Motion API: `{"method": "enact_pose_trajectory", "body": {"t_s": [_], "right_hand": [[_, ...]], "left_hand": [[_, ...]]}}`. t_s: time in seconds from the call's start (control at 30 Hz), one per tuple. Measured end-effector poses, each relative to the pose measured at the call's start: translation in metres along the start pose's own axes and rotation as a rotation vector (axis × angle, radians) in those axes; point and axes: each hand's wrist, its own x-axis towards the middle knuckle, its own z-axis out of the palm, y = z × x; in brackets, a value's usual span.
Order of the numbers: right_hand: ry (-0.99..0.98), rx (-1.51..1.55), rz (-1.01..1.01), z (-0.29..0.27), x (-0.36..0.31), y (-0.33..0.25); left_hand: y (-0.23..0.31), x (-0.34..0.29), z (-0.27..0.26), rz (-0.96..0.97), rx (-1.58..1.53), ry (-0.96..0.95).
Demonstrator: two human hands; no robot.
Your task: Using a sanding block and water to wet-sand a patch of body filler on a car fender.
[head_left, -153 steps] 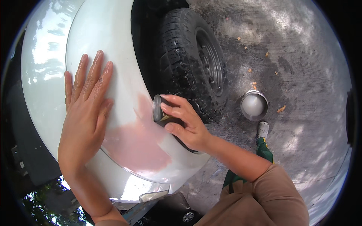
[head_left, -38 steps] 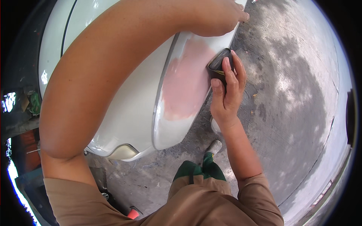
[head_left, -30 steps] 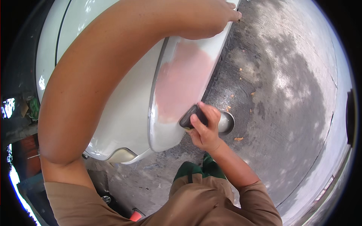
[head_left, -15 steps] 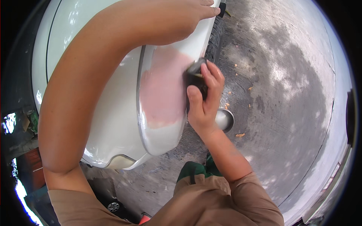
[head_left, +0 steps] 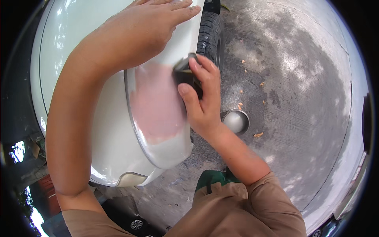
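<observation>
A white car body panel [head_left: 106, 130] bears a dull pink patch [head_left: 158, 104] of filler or primer along its curved right side. My left hand [head_left: 144, 35] rests on the white surface beyond the patch, fingers stretched out and holding nothing. At the patch's right edge, my right hand [head_left: 204, 94] grips a dark block [head_left: 184, 71] that looks like a sanding block, thumb on the near side and fingers round the far side. Slight blur shows on the block, and its underside against the panel is hidden.
A black tyre [head_left: 208, 35] stands just right of the panel. On the concrete floor [head_left: 292, 130] sits a round metal bowl [head_left: 247, 117] with whitish contents, near my right forearm. Dry leaves [head_left: 258, 135] lie scattered there. Another dark vehicle's wheel [head_left: 136, 224] shows at the lower left.
The view has shifted, so the car appears further left and lower. Against the patch, my right hand and the block have slid farther away. My left hand has moved slightly left along the panel.
</observation>
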Motion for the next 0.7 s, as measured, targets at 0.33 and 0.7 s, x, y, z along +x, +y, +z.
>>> {"method": "enact_pose_trajectory", "body": {"t_s": [0.33,0.7], "right_hand": [[-0.136,-0.111,-0.148,-0.011,-0.050,-0.019],[-0.230,-0.097,-0.205,-0.014,-0.064,-0.022]], "left_hand": [[0.005,-0.003,-0.020,-0.194,-0.392,0.120],[-0.028,0.015,0.051,0.045,-0.130,0.590]]}}
